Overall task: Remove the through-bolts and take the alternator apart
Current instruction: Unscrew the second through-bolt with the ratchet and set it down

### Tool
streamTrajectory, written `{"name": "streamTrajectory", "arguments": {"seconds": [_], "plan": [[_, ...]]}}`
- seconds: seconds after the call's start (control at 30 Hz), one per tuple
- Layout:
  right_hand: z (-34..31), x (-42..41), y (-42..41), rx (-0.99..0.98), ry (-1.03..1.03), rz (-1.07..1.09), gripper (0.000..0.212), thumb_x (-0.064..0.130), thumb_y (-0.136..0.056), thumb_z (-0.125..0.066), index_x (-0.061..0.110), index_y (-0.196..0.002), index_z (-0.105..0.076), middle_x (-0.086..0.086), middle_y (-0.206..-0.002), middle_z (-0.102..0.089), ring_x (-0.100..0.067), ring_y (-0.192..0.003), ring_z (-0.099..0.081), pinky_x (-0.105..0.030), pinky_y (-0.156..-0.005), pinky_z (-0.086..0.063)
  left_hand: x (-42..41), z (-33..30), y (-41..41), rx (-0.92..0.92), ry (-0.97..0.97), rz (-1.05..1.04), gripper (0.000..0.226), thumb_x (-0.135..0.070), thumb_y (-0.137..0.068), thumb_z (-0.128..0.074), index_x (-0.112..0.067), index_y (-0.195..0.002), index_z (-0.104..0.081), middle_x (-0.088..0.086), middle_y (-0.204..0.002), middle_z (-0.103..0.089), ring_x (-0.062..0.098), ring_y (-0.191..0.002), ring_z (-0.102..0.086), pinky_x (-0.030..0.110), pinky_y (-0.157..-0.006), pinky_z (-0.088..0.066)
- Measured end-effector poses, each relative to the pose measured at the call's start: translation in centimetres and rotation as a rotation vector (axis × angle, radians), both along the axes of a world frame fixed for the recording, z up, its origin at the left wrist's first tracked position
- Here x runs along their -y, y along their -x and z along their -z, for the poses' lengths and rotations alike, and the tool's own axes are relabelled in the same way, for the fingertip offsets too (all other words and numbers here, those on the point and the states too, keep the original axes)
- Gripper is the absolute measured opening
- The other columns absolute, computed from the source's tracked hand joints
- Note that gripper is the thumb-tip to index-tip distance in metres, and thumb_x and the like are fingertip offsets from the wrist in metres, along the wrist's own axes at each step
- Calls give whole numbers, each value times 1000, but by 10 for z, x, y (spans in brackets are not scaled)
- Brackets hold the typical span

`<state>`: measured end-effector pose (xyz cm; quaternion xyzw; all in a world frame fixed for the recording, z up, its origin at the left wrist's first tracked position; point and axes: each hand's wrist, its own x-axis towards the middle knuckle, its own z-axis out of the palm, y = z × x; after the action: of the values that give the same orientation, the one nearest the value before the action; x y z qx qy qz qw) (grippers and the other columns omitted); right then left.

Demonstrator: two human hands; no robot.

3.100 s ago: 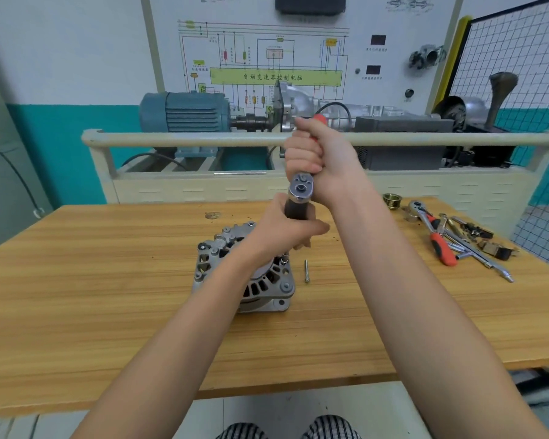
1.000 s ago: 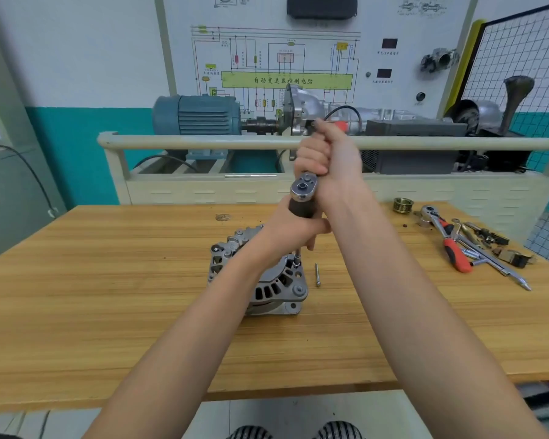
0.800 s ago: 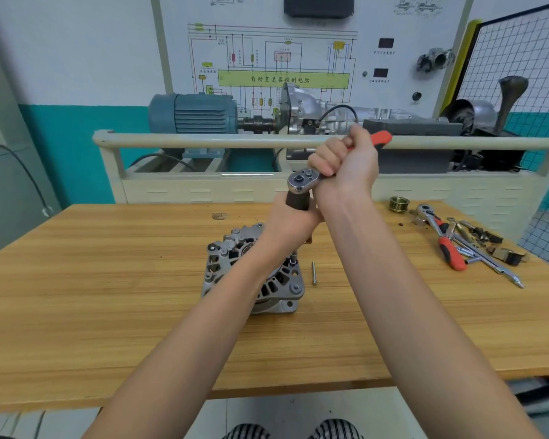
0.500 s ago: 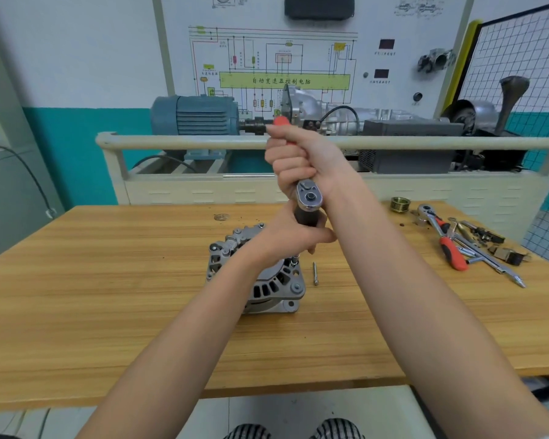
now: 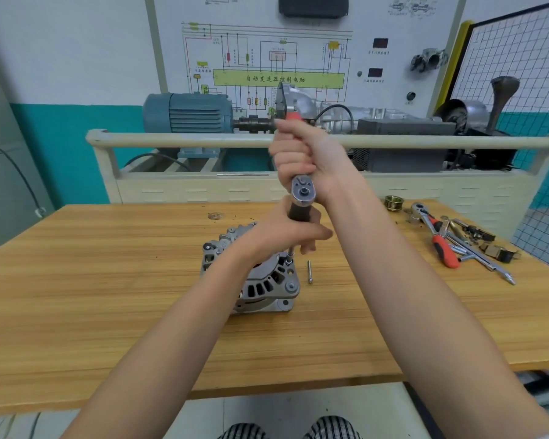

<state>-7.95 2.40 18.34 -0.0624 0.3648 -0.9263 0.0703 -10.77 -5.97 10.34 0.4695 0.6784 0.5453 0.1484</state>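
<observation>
the alternator (image 5: 254, 280) sat mid-desk (image 5: 76, 280). the right hand (image 5: 308, 156) gripped the ratchet (image 5: 303, 193) handle, the left hand (image 5: 286, 236) curled round its extension: 1 through-bolt (image 5: 309, 271) lay out (loose beside it); next, another loosening swing.

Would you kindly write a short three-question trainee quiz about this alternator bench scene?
1. True or false: one loose bolt lies on the table right of the alternator.
2. Which hand grips the ratchet handle? A) left B) right
3. Fill in: the left hand holds the dark ____ under the ratchet head.

Key: 1 true; 2 B, the right hand; 3 extension.
</observation>
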Motion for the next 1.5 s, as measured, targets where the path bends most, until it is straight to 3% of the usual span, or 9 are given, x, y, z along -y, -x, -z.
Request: {"name": "streamTrajectory", "arguments": {"seconds": [0.13,0.33,0.4,0.73,0.8,1.03,1.33,1.43,1.5], "plan": [[-4,5,3,35,-99,-144,35,23,-96,-39,20,-63,-25,11,-40,-16,-4,-26,-13,-14,-22,-20,-3,3,-3,26,2,-75,35,-1,-71,-66,-15,-48,-43,-5,-42,-43,11,-42,-41,27,-57,-41],[15,7,-6,-188,348,697,40,16,-100,-42,19,-62,-30,10,-38,-21,-5,-28,-17,-17,-28,-16,-17,7,-2,143,-251,-323,20,10,-77,-52,-4,-63,-50,-2,-41,-39,10,-34,-35,29,-52,-35],[18,9,-11,-242,389,790,37,17,-100,-41,19,-64,-29,9,-40,-19,-5,-30,-15,-18,-29,-16,-18,6,-5,127,-255,-315,13,4,-74,-52,-2,-63,-52,-1,-42,-40,11,-35,-35,27,-49,-34],[-1,2,0,27,-12,-130,36,26,-99,-35,21,-65,-24,13,-47,-13,-3,-32,-9,-16,-24,-23,-5,5,-3,-5,-38,-69,34,-3,-67,-65,-17,-45,-43,-6,-41,-45,8,-40,-42,19,-51,-40],[0,2,-1,20,88,-59,41,27,-101,-36,20,-62,-25,12,-41,-16,-2,-27,-12,-14,-22,-20,-10,9,-4,12,-85,-139,32,-1,-70,-63,-14,-50,-41,-9,-41,-43,7,-38,-41,18,-46,-38],[19,9,-14,-242,402,796,39,18,-100,-42,18,-63,-30,9,-40,-20,-5,-30,-16,-16,-29,-16,-23,10,0,35,-238,-383,32,10,-76,-48,-10,-52,-39,-7,-34,-39,7,-30,-35,16,-35,-30],[-1,-6,-2,11,-15,-79,43,23,-98,-38,13,-56,-35,10,-41,-17,-2,-31,-11,-14,-23,-18,-7,3,-2,-43,20,-49,37,3,-74,-66,-9,-47,-44,-2,-42,-46,8,-42,-44,21,-56,-45],[-2,-2,0,27,27,-83,50,24,-99,-38,13,-51,-37,11,-41,-16,-2,-26,-13,-15,-22,-21,-8,2,-3,-9,22,-99,37,5,-75,-64,-11,-51,-42,-8,-40,-43,7,-39,-42,24,-52,-40],[3,0,-1,-19,208,176,49,21,-100,-42,16,-53,-34,9,-35,-23,-3,-23,-20,-13,-23,-17,-10,2,-1,42,-26,-163,34,5,-78,-60,-10,-52,-44,-7,-39,-43,9,-37,-40,27,-56,-39]]}}
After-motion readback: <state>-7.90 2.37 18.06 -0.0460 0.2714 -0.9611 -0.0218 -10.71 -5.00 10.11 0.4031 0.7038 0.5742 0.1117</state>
